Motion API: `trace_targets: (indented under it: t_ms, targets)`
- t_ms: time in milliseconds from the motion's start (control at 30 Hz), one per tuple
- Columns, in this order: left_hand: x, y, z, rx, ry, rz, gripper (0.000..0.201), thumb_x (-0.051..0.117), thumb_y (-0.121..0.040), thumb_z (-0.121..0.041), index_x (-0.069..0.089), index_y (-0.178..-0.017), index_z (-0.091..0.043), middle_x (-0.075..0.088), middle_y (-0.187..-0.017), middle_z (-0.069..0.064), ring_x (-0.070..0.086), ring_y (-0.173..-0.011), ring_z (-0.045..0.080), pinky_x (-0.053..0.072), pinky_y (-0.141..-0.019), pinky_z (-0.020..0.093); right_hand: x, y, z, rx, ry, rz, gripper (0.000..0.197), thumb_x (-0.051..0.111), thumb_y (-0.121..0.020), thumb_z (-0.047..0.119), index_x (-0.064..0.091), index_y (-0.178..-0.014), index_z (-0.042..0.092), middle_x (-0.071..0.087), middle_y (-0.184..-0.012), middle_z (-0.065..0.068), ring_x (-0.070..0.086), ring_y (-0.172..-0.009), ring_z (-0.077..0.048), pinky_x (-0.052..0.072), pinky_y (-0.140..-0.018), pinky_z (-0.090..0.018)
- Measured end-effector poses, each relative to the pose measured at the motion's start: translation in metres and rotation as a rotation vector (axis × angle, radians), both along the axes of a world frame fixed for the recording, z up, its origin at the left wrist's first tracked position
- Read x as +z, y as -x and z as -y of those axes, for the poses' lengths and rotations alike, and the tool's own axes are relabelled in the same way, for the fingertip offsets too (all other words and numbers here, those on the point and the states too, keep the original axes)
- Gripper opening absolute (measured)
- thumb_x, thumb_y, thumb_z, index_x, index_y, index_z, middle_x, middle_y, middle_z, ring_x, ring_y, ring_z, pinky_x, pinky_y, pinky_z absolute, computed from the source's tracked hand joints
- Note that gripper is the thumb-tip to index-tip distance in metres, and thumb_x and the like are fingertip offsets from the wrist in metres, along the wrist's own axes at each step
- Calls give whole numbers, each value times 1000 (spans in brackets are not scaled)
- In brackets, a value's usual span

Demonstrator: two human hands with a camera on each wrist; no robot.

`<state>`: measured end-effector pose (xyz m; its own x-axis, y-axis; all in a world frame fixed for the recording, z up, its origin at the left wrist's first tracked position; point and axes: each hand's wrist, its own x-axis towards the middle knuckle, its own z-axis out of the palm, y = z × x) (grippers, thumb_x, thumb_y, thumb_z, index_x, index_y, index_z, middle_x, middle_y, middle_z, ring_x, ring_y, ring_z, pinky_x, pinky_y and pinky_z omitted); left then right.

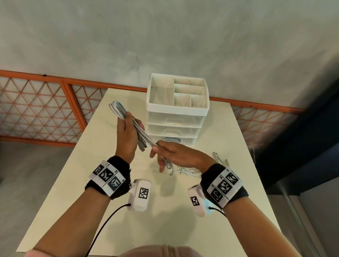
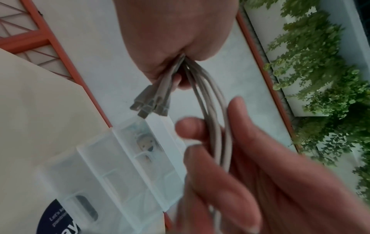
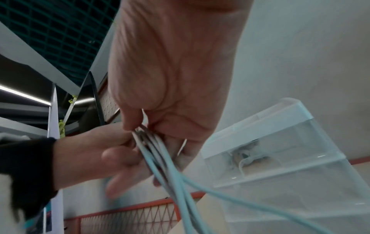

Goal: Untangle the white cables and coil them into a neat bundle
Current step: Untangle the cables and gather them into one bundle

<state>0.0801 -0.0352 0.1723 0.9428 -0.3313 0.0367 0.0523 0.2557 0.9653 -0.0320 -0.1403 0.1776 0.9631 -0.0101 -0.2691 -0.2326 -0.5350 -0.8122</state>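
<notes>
head: left hand (image 1: 126,134) grips folded cables (image 1: 119,111) above table (image 1: 101,199), right hand (image 1: 173,154) pinches strands trailing to loose pile (image 1: 188,171) | left wrist: plugs (image 2: 150,104) jut below fist | right wrist: drawers (image 3: 280,158) hold a cable

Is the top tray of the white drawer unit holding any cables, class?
No: in the head view the top tray shows only bare compartments.

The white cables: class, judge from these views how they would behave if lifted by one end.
Likely floppy: the cables sag from the left hand through the right hand. Probably light, held by fingers alone. Loose strands may slip apart.
</notes>
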Motion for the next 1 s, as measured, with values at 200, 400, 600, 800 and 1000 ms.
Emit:
trace_targets:
  t_ms: [200, 400, 600, 800, 1000]
  targets:
    - [-2, -10, -1, 59, 83, 1, 26, 29, -103, -26, 38, -81, -16, 50, -67, 3, 52, -49, 4, 46, -49, 19, -4, 3, 7, -208, 11, 346, 20, 41, -100, 28, 52, -115, 19, 44, -55, 4, 39, -51, -6, 37, -58, -16]
    - [-7, -18, 0, -15, 118, -63, 34, 29, -103, -30, 39, -77, -11, 49, -55, -7, 48, -42, 7, 43, -44, 19, -6, 4, -6, -47, -41, 211, 38, 46, -99, 25, 49, -136, 21, 55, -64, 5, 42, -47, -6, 41, -52, -15]
    - [-4, -23, -4, -60, 256, -145, 40, 31, -103, -26, 39, -66, -16, 42, -47, -9, 34, -39, 7, 36, -44, 20, -10, 15, 6, 132, -70, 38, 50, 44, -100, 26, 25, -139, 49, 58, -72, 0, 50, -62, -11, 45, -66, -19]
    - [-7, -31, -8, -53, 190, -11, 38, 29, -103, -28, 37, -68, -17, 42, -49, -11, 35, -40, 6, 37, -47, 21, -2, 22, 24, -65, 13, 213, 23, 50, -97, 18, 64, -111, 32, 62, -68, -3, 54, -53, -9, 41, -55, -12]
    - [0, -27, -7, -351, -18, 235, 31, 32, -103, -25, 38, -73, -18, 39, -54, -9, 35, -44, 7, 37, -50, 23, 13, 21, 32, 37, 195, 181, 35, 44, -99, 32, 52, -133, 33, 63, -105, -6, 57, -98, -8, 44, -91, -18]
